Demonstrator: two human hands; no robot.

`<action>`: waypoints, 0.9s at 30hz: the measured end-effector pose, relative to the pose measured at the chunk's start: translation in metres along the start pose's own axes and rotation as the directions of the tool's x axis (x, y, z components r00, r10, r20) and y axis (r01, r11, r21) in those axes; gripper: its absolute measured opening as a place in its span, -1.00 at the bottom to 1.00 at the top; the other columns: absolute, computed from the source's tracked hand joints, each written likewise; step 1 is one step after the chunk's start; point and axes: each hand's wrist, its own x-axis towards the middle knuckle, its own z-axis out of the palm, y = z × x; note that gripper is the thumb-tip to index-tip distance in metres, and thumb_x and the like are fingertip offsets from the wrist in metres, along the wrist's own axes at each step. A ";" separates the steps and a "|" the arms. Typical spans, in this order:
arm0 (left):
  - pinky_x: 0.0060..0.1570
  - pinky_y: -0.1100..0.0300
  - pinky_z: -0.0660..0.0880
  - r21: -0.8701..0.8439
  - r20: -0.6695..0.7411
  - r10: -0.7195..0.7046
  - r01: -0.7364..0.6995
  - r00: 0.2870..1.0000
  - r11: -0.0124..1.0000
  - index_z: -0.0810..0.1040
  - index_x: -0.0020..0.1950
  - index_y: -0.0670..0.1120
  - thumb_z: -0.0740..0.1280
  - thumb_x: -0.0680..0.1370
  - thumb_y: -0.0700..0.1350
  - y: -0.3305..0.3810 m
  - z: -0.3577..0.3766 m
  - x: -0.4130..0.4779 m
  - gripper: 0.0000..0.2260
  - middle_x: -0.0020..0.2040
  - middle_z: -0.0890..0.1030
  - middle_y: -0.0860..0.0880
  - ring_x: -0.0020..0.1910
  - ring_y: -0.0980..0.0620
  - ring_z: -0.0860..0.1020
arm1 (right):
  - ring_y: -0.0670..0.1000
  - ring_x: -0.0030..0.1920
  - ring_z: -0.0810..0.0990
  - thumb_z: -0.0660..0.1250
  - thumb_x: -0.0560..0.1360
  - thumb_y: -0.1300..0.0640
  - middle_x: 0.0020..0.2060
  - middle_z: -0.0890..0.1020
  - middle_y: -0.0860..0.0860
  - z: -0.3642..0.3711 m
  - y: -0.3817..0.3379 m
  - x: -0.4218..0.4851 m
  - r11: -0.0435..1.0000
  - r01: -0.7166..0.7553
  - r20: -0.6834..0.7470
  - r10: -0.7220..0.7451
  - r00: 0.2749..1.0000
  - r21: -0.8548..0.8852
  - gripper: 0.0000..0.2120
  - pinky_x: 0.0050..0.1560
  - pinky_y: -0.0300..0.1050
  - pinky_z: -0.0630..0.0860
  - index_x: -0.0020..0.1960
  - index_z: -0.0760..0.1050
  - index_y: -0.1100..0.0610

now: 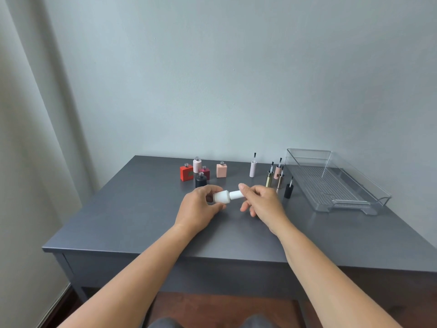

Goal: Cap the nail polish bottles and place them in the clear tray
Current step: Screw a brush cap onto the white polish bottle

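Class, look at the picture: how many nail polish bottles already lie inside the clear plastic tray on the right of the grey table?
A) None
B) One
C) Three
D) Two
A: the clear plastic tray holds no bottles; the uncapped bottles stand grouped at the back of the grey table, and the white bottle sits between the left hand and the right hand.

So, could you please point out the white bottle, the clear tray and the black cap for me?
white bottle (221, 197), head view, middle of its body.
clear tray (307, 150), head view, far rim.
black cap (288, 191), head view, its side, standing brush-up.
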 end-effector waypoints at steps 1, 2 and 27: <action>-0.02 0.32 0.47 -0.003 -0.001 0.000 0.000 1.000 1.000 0.62 0.13 0.11 0.54 0.40 -0.08 0.000 0.000 0.000 -0.68 -0.04 0.63 0.13 -0.08 0.25 0.56 | -0.08 -0.57 0.43 0.30 0.50 -0.24 -0.45 0.68 0.03 0.001 -0.001 0.000 1.000 -0.008 -0.023 0.008 1.000 -0.021 -0.53 -0.53 -0.32 0.36 -0.21 0.57 0.19; -0.01 0.31 0.47 -0.006 -0.002 0.000 0.000 1.000 1.000 0.62 0.13 0.11 0.54 0.40 -0.09 0.000 0.000 0.000 -0.68 -0.05 0.63 0.14 -0.08 0.25 0.56 | -0.10 -0.58 0.44 0.28 0.49 -0.29 -0.46 0.67 0.02 0.001 -0.001 0.001 0.999 -0.019 -0.039 0.018 0.999 -0.031 -0.49 -0.53 -0.32 0.37 -0.24 0.58 0.18; 0.05 0.26 0.49 0.038 -0.006 0.040 -0.040 0.999 0.998 0.61 0.15 0.09 0.52 0.41 -0.10 0.000 0.000 -0.001 -0.68 0.01 0.63 0.13 -0.05 0.19 0.56 | -0.11 -0.22 0.55 0.48 0.43 -0.03 -0.09 0.69 -0.04 -0.002 0.001 -0.002 0.994 0.106 0.081 -0.106 0.991 -0.005 -0.57 -0.08 -0.18 0.51 0.27 0.50 -0.05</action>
